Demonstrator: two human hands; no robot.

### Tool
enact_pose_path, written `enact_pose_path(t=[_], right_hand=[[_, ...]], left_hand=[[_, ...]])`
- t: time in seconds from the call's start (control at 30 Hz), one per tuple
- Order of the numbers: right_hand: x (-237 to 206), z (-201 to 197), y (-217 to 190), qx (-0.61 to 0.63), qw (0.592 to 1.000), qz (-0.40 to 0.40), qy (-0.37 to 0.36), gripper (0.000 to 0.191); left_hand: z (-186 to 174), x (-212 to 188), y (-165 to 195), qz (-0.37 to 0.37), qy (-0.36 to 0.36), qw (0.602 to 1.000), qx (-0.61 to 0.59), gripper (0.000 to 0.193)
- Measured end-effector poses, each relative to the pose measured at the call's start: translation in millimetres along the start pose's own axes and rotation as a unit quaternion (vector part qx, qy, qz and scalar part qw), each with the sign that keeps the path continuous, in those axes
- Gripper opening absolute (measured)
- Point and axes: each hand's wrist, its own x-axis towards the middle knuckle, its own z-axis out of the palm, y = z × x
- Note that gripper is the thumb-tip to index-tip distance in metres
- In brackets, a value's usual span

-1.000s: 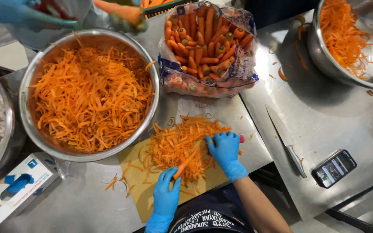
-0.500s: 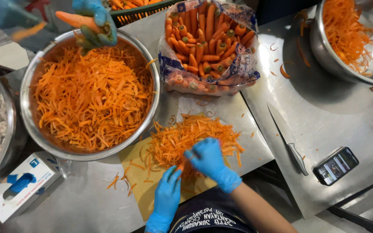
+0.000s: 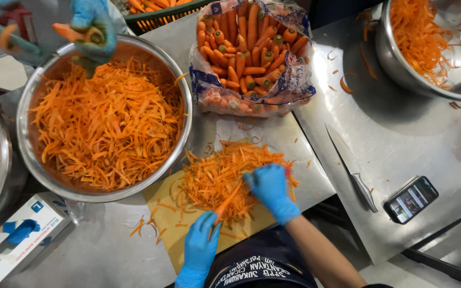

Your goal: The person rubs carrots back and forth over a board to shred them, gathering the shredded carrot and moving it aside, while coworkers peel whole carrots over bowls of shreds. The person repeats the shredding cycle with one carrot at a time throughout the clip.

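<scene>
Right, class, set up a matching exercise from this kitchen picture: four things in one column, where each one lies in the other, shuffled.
Things:
1. whole carrots
2. knife
3. phone
4. box of gloves

Places:
A. bottom left corner
B. open plastic bag at the top
C. steel table, right of the cutting board
D. near the table's front edge, right of the knife

Pairs: 1-B, 2-C, 3-D, 4-A

One head-worn camera looks almost straight down, from fairly close, over the steel table (image 3: 412,144) and the cutting board (image 3: 166,202) at its near edge.
</scene>
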Motion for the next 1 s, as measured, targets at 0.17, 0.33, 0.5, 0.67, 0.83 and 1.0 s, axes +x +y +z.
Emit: enact_pose_path(t=[0.17,0.33,0.5,0.67,0.83,1.0], right_hand=[[-0.9,-0.1,-10.3,0.080,0.985,-0.100,0.111,0.042],[8.3,4.3,-13.3,0.003,0.993,-0.117,0.034,0.041],[13.8,-6.7,32.8,0.009,0.982,-0.016,0.190,0.038],[-3.5,-6.3,45.2,0.116,0.969,0.032,0.215,0.036],[-18.0,-0.1,46.7,0.138,0.970,0.052,0.195,0.041],[-29.5,3.4,43.2,0.207,0.960,0.093,0.164,0.038]], left_hand=[[-7.3,3.3,7.5,-0.085,0.012,0.995,-0.048,0.036],[-7.0,3.9,6.5,-0.061,0.002,0.998,-0.012,0.036],[-3.0,-6.1,-1.3,-0.188,0.047,0.976,-0.105,0.039],[5.3,13.2,-13.7,-0.355,-0.034,0.698,-0.621,0.042],[27.4,49.3,-1.2,-0.311,-0.151,0.669,-0.658,0.048],[67.7,107.0,13.3,-0.312,-0.060,0.715,-0.623,0.040]])
